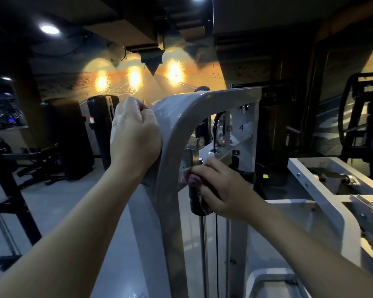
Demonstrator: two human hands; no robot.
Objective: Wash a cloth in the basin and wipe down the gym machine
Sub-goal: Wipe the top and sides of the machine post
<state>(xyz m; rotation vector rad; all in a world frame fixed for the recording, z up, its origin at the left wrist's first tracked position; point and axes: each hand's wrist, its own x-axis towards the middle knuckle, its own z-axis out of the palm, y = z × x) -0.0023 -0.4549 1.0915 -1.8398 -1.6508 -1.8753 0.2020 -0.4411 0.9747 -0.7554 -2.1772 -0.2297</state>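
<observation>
Right hand (219,188) pinches a bunched purple cloth (193,179) against the inner hardware of the grey gym machine frame (170,168), mid-wipe. Left hand (134,134), wet-looking, curls round the frame's curved outer edge, steadying. Washing seems done; no basin in view. Farther right, the white frame (314,183) likely still awaits wiping. Black padded machines (78,134) stand beyond, left.

Dim gym, grey machine frame (177,117), guide rods (205,254), black padded benches (69,134), wall mural (116,82)
</observation>
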